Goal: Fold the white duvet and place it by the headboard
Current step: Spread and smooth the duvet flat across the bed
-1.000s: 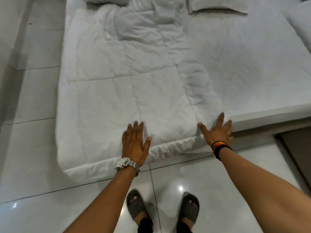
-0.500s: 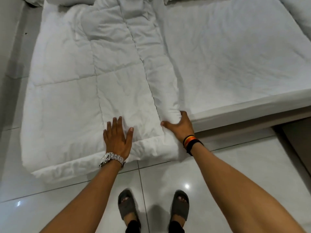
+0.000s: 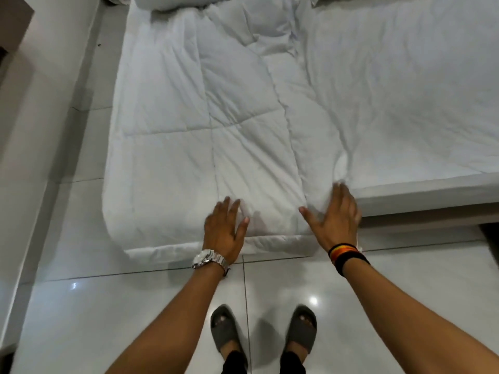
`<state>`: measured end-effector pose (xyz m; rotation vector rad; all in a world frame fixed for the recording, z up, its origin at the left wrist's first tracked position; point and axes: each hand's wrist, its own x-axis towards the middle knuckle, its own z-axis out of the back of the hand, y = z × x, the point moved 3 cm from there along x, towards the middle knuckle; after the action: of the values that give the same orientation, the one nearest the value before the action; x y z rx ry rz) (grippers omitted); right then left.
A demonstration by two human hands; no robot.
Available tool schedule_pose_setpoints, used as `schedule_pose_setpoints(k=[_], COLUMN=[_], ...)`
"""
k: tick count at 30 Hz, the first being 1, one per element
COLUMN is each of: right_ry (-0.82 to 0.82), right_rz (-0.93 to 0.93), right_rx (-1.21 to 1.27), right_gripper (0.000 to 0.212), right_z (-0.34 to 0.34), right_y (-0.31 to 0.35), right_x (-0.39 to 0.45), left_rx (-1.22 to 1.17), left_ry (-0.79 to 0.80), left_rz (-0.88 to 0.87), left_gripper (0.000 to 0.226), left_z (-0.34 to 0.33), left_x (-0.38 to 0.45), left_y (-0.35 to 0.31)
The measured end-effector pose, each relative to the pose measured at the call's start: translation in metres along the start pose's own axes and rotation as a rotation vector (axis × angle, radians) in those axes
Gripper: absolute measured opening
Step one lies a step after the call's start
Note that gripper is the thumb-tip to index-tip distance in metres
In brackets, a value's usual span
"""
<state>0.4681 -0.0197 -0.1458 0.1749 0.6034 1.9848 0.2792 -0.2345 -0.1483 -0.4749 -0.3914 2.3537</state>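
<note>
Our left hand (image 3: pixel 225 233) and right hand (image 3: pixel 333 218), fingers spread, press flat on the duvet's (image 3: pixel 205 125) near edge; duvet folded lengthwise along the bed's (image 3: pixel 418 103) left side, overhanging the foot.

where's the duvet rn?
Head view: duvet lies in a folded strip along the bed's left side, near end under both flat hands.

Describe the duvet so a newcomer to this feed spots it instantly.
Start at the bed; the duvet is the folded strip along its left side. Unlike the smooth sheet beside it, it is puffy with stitched quilt lines, its near end under the left hand and right hand.
</note>
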Motion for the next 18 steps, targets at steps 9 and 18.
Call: schedule_pose_setpoints(k=[9, 18], right_ry=[0.070, 0.158], right_rz=[0.453, 0.406], right_rx=[-0.348, -0.368], right_gripper=[0.082, 0.083], right_z=[-0.096, -0.162], right_y=[0.172, 0.267], right_x=[0.057, 0.065], left_rx=[-0.043, -0.310], left_ry=[-0.348, -0.386], left_rz=[0.547, 0.628], left_gripper=[0.074, 0.108], left_z=[0.094, 0.138], left_x=[0.058, 0.131], left_y=[0.204, 0.284])
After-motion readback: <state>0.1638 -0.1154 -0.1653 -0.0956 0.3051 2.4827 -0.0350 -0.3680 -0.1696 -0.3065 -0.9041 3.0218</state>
